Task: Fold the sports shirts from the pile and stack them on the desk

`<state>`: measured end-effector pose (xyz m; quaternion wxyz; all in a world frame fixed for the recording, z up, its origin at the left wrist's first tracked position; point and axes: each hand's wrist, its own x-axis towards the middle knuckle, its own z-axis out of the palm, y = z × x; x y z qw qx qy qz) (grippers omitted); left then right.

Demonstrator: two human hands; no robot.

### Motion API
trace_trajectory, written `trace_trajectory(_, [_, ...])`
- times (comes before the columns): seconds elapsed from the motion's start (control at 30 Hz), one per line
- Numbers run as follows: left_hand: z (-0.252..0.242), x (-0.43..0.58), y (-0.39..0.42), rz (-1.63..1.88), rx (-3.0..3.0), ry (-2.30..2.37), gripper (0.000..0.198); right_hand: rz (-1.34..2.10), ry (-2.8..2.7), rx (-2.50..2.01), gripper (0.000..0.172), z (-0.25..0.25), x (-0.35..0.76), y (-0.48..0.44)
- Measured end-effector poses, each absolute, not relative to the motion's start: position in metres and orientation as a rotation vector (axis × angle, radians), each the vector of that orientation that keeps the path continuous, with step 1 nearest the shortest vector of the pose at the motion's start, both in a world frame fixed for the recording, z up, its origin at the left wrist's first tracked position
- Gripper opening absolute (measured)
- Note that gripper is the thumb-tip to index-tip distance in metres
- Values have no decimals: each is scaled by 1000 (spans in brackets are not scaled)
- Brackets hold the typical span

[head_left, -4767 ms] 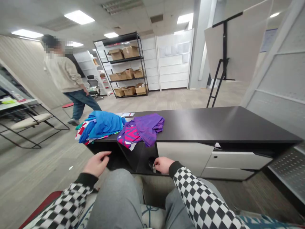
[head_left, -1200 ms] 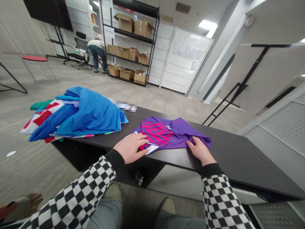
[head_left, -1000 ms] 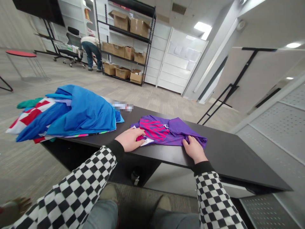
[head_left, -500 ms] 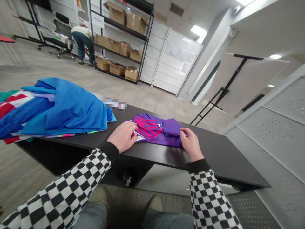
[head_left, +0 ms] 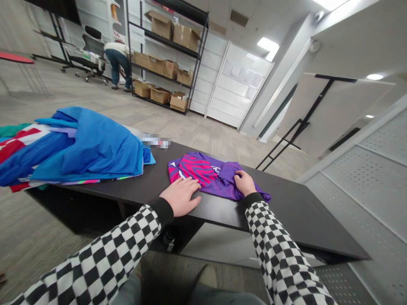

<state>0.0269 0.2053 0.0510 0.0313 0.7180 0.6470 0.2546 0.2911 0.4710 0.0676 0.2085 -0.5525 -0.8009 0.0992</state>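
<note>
My left hand [head_left: 180,196] has a stretch of desktop [head_left: 286,224] before the blue clothes pile [head_left: 89,148] at ten o'clock; my right hand [head_left: 245,183] has dark desktop running toward three o'clock.

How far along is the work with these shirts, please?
Done: the purple-and-pink jersey lies flat on the black counter, one side folded in. In hand: the right hand presses that fold; the left hand rests by the jersey's edge. Still left: the blue and red garment heap lies unfolded.
</note>
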Motion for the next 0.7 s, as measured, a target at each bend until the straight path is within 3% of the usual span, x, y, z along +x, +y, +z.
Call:
trace_trajectory(0.13, [57, -5, 255, 770, 2160, 1987, 37, 234, -2215, -1690, 44, 80, 294, 447])
trace_trajectory(0.3, [70, -29, 322, 694, 1879, 2178, 43, -176, -2373, -1910, 46, 99, 270, 380])
trace_trajectory(0.4, [70, -24, 341, 834, 1748, 2380, 50, -353, -2734, -1677, 43, 106, 252, 334])
trace_trajectory(0.5, [63, -21, 350, 941, 1828, 2471, 33, -433, -3118, -1324, 46, 117, 239, 311])
trace_trajectory(0.63, [54, -32, 362, 923, 1998, 2369, 10, -339, -3328, -1148, 35, 147, 223, 337])
trace_trajectory(0.7, [53, -39, 369, 890, 2063, 2256, 11, 22, -3365, -1224, 35, 163, 216, 367])
